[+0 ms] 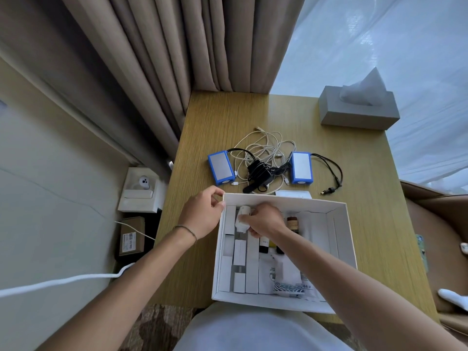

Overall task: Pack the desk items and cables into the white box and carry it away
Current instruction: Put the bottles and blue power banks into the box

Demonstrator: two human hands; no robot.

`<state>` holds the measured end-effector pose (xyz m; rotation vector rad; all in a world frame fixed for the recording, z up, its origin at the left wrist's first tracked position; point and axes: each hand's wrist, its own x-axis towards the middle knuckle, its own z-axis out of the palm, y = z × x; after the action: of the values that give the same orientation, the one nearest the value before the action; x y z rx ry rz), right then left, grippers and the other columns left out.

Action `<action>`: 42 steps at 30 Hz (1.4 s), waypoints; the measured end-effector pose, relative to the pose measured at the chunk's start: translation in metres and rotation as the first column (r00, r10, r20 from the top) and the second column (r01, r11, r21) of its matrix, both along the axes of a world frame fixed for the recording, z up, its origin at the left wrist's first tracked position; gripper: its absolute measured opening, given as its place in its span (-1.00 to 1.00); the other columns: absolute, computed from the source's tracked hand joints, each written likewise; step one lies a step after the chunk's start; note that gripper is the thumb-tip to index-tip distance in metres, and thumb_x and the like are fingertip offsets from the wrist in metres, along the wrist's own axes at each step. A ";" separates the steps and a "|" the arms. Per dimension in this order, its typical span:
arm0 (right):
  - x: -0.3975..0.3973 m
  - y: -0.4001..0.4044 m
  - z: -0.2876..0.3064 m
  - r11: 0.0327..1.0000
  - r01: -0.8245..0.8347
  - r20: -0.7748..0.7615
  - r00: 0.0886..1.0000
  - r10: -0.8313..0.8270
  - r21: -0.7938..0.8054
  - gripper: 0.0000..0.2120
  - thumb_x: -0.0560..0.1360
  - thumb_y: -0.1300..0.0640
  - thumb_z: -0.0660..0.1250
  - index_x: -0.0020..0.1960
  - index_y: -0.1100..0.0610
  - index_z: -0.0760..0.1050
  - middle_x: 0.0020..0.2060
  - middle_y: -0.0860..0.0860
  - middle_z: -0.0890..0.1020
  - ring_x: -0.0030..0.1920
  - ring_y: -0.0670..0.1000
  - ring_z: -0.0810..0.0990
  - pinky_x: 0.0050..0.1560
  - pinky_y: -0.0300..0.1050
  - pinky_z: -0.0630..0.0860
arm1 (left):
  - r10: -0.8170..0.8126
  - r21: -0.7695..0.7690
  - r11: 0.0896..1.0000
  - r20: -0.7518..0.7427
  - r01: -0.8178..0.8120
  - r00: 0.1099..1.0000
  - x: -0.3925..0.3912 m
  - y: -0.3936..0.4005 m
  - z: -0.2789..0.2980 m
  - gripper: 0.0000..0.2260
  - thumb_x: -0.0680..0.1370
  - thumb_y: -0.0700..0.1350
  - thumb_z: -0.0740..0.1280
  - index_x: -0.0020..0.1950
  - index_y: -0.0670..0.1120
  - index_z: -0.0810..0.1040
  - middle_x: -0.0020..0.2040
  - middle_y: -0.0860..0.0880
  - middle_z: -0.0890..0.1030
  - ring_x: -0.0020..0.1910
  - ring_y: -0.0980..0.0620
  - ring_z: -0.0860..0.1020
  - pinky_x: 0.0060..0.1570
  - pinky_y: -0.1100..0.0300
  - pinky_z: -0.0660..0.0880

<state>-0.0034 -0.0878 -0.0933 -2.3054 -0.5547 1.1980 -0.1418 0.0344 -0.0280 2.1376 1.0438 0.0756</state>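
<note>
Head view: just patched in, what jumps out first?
Both hands are at the white box near the desk's front edge: the left hand pinches its far-left corner, the right hand grips a small white item inside. Behind it lie two blue-edged packs flanking tangled cables.

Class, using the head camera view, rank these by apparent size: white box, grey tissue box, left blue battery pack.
1. white box, though nearest the camera
2. grey tissue box
3. left blue battery pack
</note>
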 end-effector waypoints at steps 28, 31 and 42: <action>0.140 0.002 0.085 0.982 -0.169 0.120 0.980 0.158 0.086 -0.83 0.45 0.33 0.40 -0.01 0.14 0.67 -0.08 0.08 0.75 -0.04 0.10 0.71 -0.15 -0.11 0.60 | -0.249 -0.058 0.967 -0.049 0.246 0.967 0.120 0.023 0.003 -0.88 0.56 -0.05 0.31 0.05 0.10 0.61 -0.07 0.14 0.64 -0.01 0.12 0.58 -0.04 0.19 0.50; 0.157 0.009 0.057 0.888 -0.426 0.139 0.882 0.451 -0.175 -0.68 0.44 0.32 0.46 0.16 0.11 0.64 0.11 0.08 0.70 0.11 0.12 0.66 0.11 -0.01 0.61 | -0.264 -0.076 0.963 -0.078 0.259 0.961 0.128 0.031 -0.006 -0.88 0.55 -0.03 0.30 0.03 0.14 0.60 -0.08 0.16 0.63 -0.04 0.15 0.58 -0.10 0.25 0.47; 0.151 0.026 0.028 0.613 -0.666 0.068 0.652 0.755 -0.424 -0.37 0.40 0.19 0.51 0.41 0.04 0.37 -0.09 -0.01 0.52 -0.03 0.11 0.54 -0.15 -0.07 0.44 | -0.232 -0.113 0.968 -0.070 0.223 0.970 0.122 0.057 -0.021 -0.88 0.58 -0.11 0.32 0.04 0.02 0.64 -0.07 0.09 0.66 -0.02 0.10 0.60 0.04 0.12 0.57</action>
<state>0.1473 -0.0619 -0.0649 -2.6488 -1.6086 1.4565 -0.0196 0.0919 -0.0491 2.1642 0.8221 -0.1748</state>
